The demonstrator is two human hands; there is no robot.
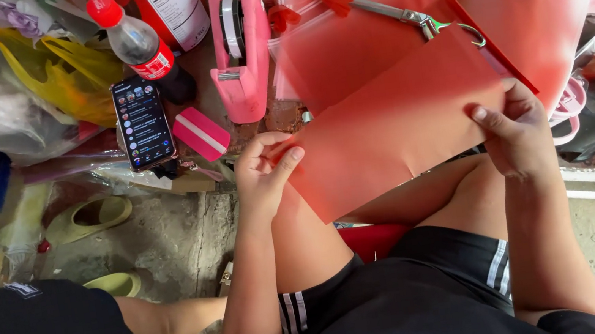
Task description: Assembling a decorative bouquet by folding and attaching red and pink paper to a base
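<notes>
Both hands' fingers (278,163) pinch red sheet (392,128).

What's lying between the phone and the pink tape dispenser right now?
In the head view, a small pink block with a pale stripe lies between the phone and the tape dispenser, just below the dark bottle.

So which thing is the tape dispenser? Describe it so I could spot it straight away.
Start at the red sheet held between the left hand and right hand. Just beyond the left hand stands the tape dispenser, right of the dark phone. It alone is tall, glossy pink, with a tape roll inside.
</notes>
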